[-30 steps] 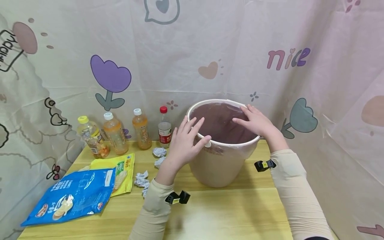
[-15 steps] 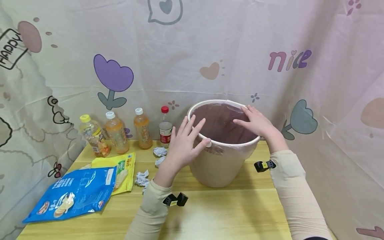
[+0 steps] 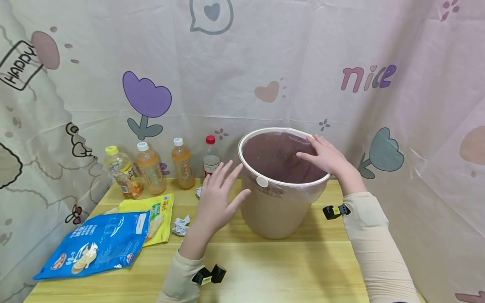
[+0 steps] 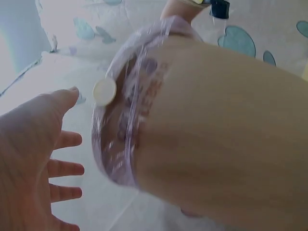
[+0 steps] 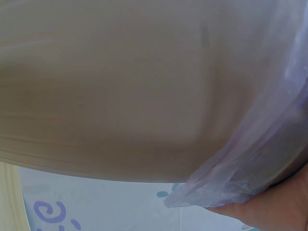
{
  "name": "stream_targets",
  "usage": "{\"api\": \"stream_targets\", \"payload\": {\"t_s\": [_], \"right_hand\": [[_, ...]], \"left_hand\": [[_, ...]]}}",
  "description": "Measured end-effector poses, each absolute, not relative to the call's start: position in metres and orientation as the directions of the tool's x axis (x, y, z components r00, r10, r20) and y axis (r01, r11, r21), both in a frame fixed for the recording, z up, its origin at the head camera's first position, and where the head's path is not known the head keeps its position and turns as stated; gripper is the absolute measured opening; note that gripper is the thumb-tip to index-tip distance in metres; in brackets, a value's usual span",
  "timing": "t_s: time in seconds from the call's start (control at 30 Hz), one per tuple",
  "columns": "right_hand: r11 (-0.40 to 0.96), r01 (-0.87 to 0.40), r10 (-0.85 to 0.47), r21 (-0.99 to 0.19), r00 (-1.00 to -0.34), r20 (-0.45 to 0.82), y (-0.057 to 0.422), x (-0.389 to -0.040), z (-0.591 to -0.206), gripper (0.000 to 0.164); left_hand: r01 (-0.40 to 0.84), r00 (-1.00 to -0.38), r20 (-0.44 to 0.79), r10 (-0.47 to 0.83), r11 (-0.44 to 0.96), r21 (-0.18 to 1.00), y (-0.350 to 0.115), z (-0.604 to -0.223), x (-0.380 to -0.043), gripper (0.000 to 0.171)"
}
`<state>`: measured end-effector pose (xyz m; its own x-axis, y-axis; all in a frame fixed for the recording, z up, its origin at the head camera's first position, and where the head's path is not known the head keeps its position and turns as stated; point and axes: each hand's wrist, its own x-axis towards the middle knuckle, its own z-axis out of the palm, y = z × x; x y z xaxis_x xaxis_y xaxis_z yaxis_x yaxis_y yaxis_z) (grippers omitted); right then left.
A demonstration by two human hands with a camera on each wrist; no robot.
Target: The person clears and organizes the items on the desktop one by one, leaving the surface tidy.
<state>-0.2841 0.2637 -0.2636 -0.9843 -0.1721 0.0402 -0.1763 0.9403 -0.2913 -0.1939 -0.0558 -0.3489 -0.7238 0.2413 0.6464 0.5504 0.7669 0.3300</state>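
A beige trash bin [image 3: 274, 214] with a white rim stands on the wooden table. Its thin purple bin liner [image 3: 278, 153] is folded over the rim, and the overlap shows in the left wrist view beside a round white button [image 4: 104, 92]. My left hand [image 3: 216, 202] hovers left of the bin, apart from it, with fingers spread. On the bin's right rim rests my right hand [image 3: 329, 158], its fingers reaching over the opening. In the right wrist view, part of that hand [image 5: 274, 207] touches the liner; its fingertips are hidden there.
Several bottles stand along the back: one yellow-capped [image 3: 125, 174], white-capped ones [image 3: 151, 170] and one red-capped [image 3: 211, 158], partly behind my left hand. Blue [image 3: 94, 244] and yellow snack bags [image 3: 161, 219] lie left. Crumpled paper [image 3: 181, 226] lies nearby. A printed curtain [image 3: 227, 63] hangs behind.
My left hand has come away from the bin's left rim, moving left and toward me, uncovering the white button. The right hand stays on the rim.
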Motion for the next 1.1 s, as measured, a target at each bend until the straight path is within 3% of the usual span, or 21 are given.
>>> {"api": "stream_targets", "payload": {"t_s": [0.2,0.3,0.77,1.1], "right_hand": [[0.942,-0.179,-0.174,-0.283,-0.984,0.041,0.263,-0.284,-0.264,0.086],[0.941,-0.173,-0.171,-0.292,-0.985,0.032,0.263,-0.284,-0.264,0.087],[0.933,-0.168,-0.163,-0.318,-0.986,0.041,0.265,-0.287,-0.265,0.087],[0.932,-0.168,-0.163,-0.322,-0.986,0.043,0.265,-0.286,-0.264,0.083]], "left_hand": [[0.591,-0.635,0.749,0.19,0.744,0.312,-0.078,-0.362,-0.194,0.059],[0.593,-0.622,0.764,0.17,0.74,0.318,-0.088,-0.368,-0.194,0.057],[0.398,-0.808,0.585,0.07,0.797,0.454,-0.131,-0.402,-0.185,0.05],[0.412,-0.796,0.579,0.177,0.859,0.303,-0.158,-0.436,-0.185,0.045]]}}
